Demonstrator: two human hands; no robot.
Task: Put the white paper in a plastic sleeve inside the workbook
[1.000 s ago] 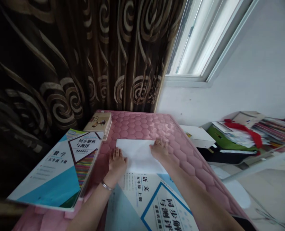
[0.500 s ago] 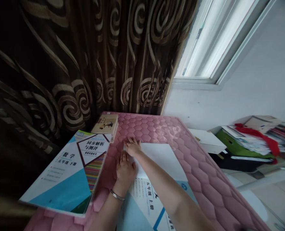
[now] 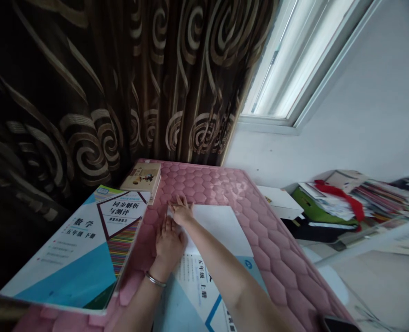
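Note:
A blue and white workbook (image 3: 190, 295) lies in front of me on the pink quilted surface, a white sheet (image 3: 214, 226) covering its far part. My right hand (image 3: 182, 213) presses on the sheet's far left corner, its fingers spread. My left hand (image 3: 168, 243), with a silver bangle on the wrist, lies flat along the left edge of the sheet and workbook, fingers stretched out. The two hands are very close together. My right forearm crosses over the workbook and hides part of its cover.
Left of my hands lies another blue and white workbook (image 3: 76, 249), with a thick tan book (image 3: 142, 177) behind it. A dark curtain (image 3: 149, 83) hangs at the back left. Papers and a green folder (image 3: 322, 210) are piled at right. A dark phone-like object (image 3: 339, 323) shows at the bottom edge.
The view has shifted slightly, so everything sits further left. Both hands keep nearly the same place at the sheet's corner and edge; the right fingers look a little more spread.

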